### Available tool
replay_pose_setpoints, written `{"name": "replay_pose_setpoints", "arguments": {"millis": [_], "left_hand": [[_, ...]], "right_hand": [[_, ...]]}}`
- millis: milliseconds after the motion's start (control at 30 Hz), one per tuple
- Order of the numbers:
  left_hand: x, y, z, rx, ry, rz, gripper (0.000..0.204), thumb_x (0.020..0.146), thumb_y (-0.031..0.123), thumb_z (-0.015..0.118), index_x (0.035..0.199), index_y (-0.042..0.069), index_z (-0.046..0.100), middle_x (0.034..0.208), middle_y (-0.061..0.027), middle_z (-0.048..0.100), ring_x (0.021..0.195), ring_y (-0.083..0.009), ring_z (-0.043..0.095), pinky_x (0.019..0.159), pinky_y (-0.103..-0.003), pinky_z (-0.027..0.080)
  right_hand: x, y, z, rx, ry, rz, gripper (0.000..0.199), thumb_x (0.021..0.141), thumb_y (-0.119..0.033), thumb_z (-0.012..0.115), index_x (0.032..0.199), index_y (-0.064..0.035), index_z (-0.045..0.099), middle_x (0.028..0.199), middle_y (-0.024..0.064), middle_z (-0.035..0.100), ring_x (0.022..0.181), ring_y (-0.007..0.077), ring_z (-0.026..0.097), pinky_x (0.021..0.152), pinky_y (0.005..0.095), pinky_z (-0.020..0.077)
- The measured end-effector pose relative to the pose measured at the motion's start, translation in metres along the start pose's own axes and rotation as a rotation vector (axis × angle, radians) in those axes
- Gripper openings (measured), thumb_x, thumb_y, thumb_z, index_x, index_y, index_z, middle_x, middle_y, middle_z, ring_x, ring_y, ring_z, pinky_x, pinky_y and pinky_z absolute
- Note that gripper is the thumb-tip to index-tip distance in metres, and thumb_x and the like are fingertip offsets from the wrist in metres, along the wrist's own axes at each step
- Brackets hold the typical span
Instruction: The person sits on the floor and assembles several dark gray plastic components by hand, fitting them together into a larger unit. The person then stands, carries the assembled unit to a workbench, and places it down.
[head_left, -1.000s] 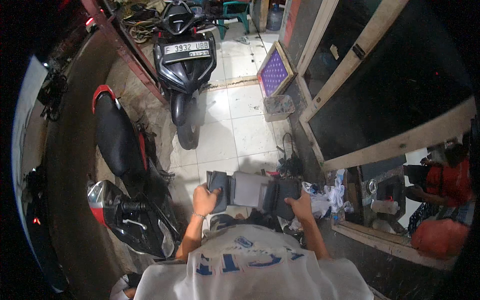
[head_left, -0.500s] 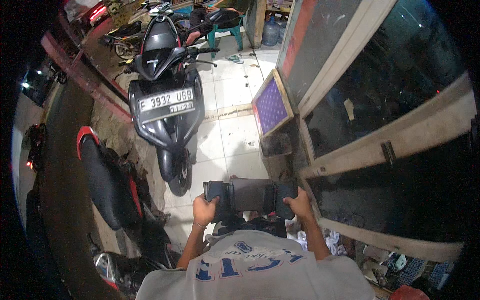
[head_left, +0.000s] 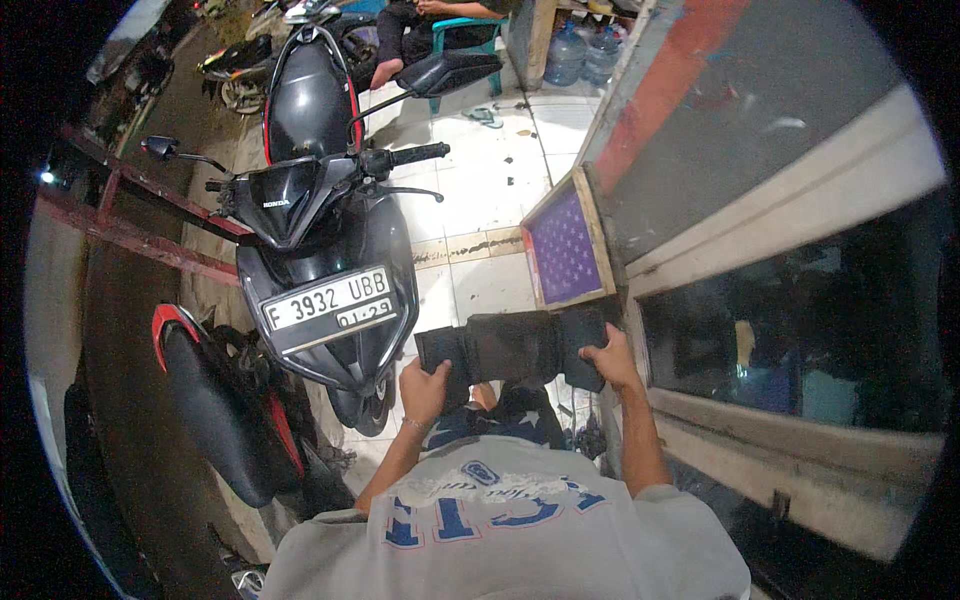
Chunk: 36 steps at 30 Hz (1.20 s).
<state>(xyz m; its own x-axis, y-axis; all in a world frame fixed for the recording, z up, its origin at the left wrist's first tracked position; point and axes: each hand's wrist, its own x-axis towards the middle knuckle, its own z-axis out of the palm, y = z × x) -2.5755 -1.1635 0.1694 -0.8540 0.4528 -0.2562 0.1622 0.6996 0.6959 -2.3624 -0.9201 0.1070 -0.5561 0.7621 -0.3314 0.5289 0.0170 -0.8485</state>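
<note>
I hold a long dark padded piece (head_left: 515, 345), flat and rectangular, crosswise in front of me. My left hand (head_left: 425, 388) grips its left end from below. At the other end, my right hand (head_left: 610, 357) is closed over the edge. The piece hangs level at about waist height above a white tiled floor (head_left: 465, 215). My grey shirt with blue lettering fills the lower middle of the view.
A black scooter (head_left: 320, 250) stands close on my left, its front facing me. A red and black motorcycle (head_left: 225, 410) is parked beside it. A wood-framed purple panel (head_left: 565, 250) leans on the wall at right, under a window frame (head_left: 800, 250). A person sits on a green chair (head_left: 460, 35) at the back.
The view has shifted forward and right: the black scooter is now much nearer, and the purple panel is closer. Both hands keep their hold on the dark piece.
</note>
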Motion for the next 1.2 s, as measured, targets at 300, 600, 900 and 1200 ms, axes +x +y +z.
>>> {"name": "replay_pose_setpoints", "arguments": {"millis": [300, 600, 900, 1200], "left_hand": [[0.114, 0.024, 0.057, -0.216, 0.137, -0.161, 0.026, 0.075, 0.019, 0.067, 0.086, -0.004, 0.063, 0.072, -0.0188, 0.065, 0.067, -0.0297, 0.064, 0.064, -0.036, 0.048], [0.18, 0.03, 0.086, -0.343, 0.21, -0.31, 0.028, 0.076, 0.018, 0.066, 0.084, -0.009, 0.06, 0.072, -0.0203, 0.065, 0.066, -0.0287, 0.064, 0.064, -0.034, 0.048], [0.233, 0.032, 0.095, -0.162, 0.298, -0.346, 0.031, 0.074, 0.021, 0.067, 0.079, -0.008, 0.06, 0.071, -0.0201, 0.064, 0.066, -0.0305, 0.063, 0.064, -0.036, 0.047], [0.271, 0.012, 0.134, -0.227, 0.351, -0.602, 0.025, 0.073, 0.016, 0.065, 0.086, -0.006, 0.061, 0.078, -0.0141, 0.067, 0.071, -0.0198, 0.062, 0.065, -0.033, 0.047]], "right_hand": [[0.182, -0.059, -0.003, -0.077, -0.252, -0.003, 0.043, 0.064, 0.002, 0.065, 0.106, 0.0016, 0.057, 0.09, 0.0087, 0.065, 0.079, 0.0175, 0.061, 0.074, 0.0313, 0.047], [0.298, -0.087, 0.022, -0.237, -0.327, -0.113, 0.047, 0.066, 0.003, 0.066, 0.111, 0.0007, 0.054, 0.091, 0.0097, 0.064, 0.082, 0.0176, 0.059, 0.073, 0.0319, 0.0473], [0.382, -0.088, 0.061, -0.263, -0.465, -0.106, 0.043, 0.062, -0.006, 0.07, 0.102, -0.0009, 0.059, 0.094, 0.0173, 0.065, 0.087, 0.0291, 0.062, 0.078, 0.0374, 0.047], [0.477, -0.127, 0.109, -0.441, -0.584, -0.228, 0.043, 0.061, -0.009, 0.065, 0.103, -0.0041, 0.059, 0.094, 0.026, 0.061, 0.092, 0.0418, 0.057, 0.079, 0.044, 0.0468]]}}
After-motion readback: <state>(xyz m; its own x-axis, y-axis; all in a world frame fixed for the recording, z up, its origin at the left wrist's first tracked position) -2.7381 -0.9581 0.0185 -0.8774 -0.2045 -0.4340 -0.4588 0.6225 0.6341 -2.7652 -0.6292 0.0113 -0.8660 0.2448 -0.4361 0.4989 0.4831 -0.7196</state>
